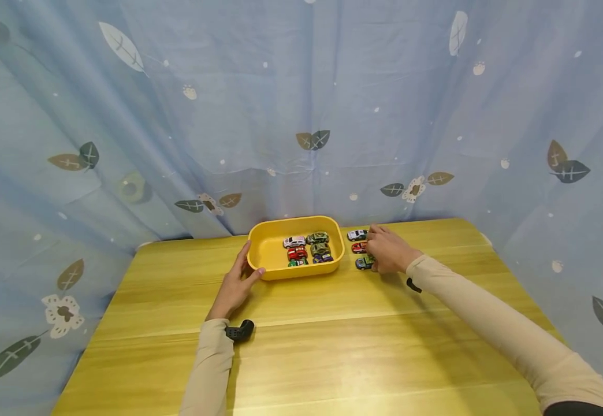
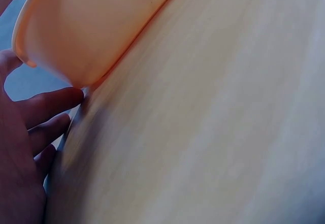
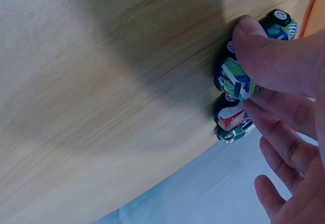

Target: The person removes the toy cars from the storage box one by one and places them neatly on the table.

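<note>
A yellow plastic tray (image 1: 291, 273) holds several small toy cars, mostly toward its right side. My left hand (image 1: 233, 292) holds its front left corner, thumb at the front rim and index finger along the left end; the other fingers are spread beside the wall in the left wrist view. To the right of the tray, my right hand (image 1: 391, 252) pinches a green and blue toy car (image 3: 235, 79) between thumb and index finger. Beside that hand stand a white toy car (image 1: 357, 235), a red one (image 1: 359, 248) and a green one (image 1: 364, 263).
Beyond the pinched car, a red and white toy car (image 3: 232, 116) and a green one (image 3: 236, 133) stand close together near the table's far edge. The wooden table (image 1: 332, 358) meets a blue patterned curtain (image 1: 260, 115) behind the tray.
</note>
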Tool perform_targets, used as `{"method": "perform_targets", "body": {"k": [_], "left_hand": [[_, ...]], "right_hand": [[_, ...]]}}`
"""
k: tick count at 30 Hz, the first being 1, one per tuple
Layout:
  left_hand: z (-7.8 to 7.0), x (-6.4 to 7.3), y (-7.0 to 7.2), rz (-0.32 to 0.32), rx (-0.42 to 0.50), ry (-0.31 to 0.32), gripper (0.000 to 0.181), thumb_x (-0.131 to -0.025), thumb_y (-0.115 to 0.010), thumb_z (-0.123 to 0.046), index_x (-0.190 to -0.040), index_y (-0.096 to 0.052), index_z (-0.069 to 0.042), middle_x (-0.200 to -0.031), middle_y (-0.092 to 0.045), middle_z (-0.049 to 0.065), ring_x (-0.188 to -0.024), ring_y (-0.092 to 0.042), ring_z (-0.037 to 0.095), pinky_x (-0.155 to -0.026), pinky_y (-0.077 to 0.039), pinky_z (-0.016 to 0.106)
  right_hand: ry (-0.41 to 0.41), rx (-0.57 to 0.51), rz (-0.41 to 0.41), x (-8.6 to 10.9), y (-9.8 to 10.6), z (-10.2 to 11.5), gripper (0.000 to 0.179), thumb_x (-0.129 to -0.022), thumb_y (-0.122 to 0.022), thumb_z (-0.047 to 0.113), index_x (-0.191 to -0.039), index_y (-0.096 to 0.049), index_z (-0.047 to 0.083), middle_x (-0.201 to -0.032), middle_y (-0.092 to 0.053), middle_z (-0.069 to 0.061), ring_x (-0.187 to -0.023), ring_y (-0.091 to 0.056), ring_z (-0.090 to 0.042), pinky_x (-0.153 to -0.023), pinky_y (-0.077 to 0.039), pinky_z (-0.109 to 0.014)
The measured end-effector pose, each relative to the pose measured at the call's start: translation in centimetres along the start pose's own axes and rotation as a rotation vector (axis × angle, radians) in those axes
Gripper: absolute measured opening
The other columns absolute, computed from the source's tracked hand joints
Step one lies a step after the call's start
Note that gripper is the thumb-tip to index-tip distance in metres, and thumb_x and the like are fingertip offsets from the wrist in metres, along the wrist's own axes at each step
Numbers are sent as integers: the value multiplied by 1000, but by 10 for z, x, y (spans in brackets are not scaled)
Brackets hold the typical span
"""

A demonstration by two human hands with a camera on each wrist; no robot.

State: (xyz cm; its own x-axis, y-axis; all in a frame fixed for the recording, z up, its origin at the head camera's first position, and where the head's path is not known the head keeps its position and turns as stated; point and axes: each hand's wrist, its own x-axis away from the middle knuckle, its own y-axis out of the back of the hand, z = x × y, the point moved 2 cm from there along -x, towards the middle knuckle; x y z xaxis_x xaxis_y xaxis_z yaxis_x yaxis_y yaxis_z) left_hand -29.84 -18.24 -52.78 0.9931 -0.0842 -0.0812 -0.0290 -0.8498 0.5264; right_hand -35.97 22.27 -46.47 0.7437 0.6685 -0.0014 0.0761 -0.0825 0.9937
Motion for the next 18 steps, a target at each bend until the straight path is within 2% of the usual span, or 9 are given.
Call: {"method": "perform_targets", "body": {"k": [6, 10, 14, 18], "left_hand": [[0, 1, -2, -12, 16, 11, 86, -103, -70, -41, -170, -15, -44, -171, -36, 17, -156, -40, 39, -128, -31, 59], [1, 1, -2, -11, 18, 11, 87, -104, -70, -40, -170, -14, -45, -173, -33, 16, -156, -40, 40, -127, -31, 59], [0, 0, -1, -13, 8, 8, 87, -104, -70, -40, -170, -14, -44, -173, -33, 17, -155, -40, 41, -127, -32, 59], [-1, -1, 0, -12, 5, 10, 86, -104, -69, -41, -170, -15, -44, -173, -32, 16, -155, -39, 42, -127, -32, 59]], "right_hand": [[6, 15, 8, -3, 0, -1, 30, -73, -96, 24, -69, -67, 16, -83, -61, 2, -94, -46, -24, -88, -44, -46], [21, 19, -6, -3, 1, -3, 31, -70, -99, 31, -72, -73, 15, -87, -67, 1, -98, -51, -26, -92, -47, -47], [35, -47, -76, -2, 8, -6, 34, -64, -102, 34, -81, -82, 12, -94, -72, -2, -102, -55, -28, -96, -49, -48], [30, -148, -191, -8, 23, -8, 38, -70, -100, 32, -96, -84, 10, -103, -73, -8, -107, -55, -32, -95, -49, -53]]}}
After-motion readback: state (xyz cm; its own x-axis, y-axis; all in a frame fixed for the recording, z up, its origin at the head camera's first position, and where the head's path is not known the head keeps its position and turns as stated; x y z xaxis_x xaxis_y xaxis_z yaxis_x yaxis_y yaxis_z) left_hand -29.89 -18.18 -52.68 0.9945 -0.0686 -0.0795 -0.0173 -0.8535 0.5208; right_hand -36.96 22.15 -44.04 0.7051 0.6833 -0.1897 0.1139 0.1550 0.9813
